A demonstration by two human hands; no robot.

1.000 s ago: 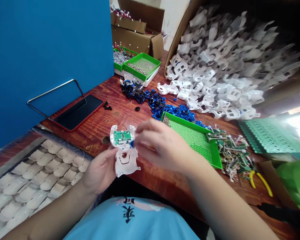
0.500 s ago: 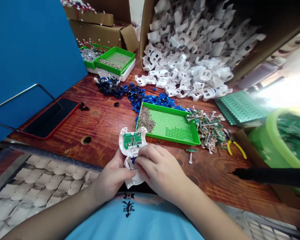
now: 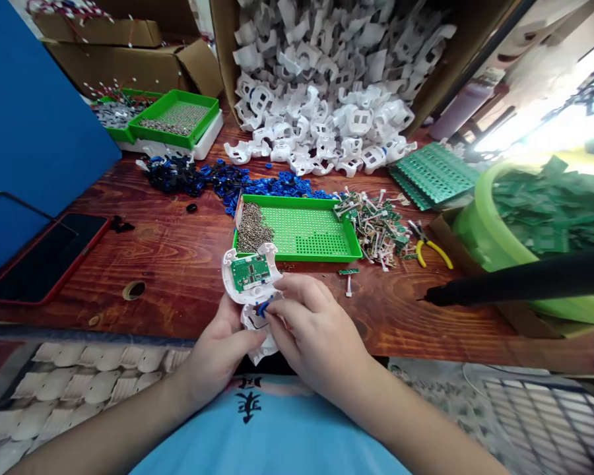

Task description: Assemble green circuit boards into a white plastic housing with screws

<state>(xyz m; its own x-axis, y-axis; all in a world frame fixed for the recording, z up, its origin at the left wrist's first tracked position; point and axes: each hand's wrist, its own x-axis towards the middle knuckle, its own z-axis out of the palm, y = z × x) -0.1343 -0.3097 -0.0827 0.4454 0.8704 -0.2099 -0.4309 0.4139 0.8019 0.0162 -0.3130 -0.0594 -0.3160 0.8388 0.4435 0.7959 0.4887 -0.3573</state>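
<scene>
A white plastic housing (image 3: 235, 297) is held up in front of my chest, above the table's near edge. In its upper half sits a green circuit board (image 3: 250, 272). My left hand (image 3: 222, 346) is closed around the housing's left side, thumb across its lower part. With fingertips pinched, my right hand (image 3: 309, 323) holds a small blue plastic piece (image 3: 262, 308) against the middle of the housing. A dark wire runs just below that piece. My right fingers hide part of the lower housing.
A green tray (image 3: 321, 247) with small metal screws lies beyond my hands. Blue parts (image 3: 287, 185), white shells (image 3: 321, 125) and small wired boards (image 3: 379, 231) are heaped around it. Yellow-handled pliers (image 3: 433, 254), a black pen-shaped tool (image 3: 515, 280) and a green tub (image 3: 480, 218) are at right.
The view has turned to the right, so the table things appear further left. The housing is tilted slightly more, and my right fingers still pinch the blue piece at its middle.
</scene>
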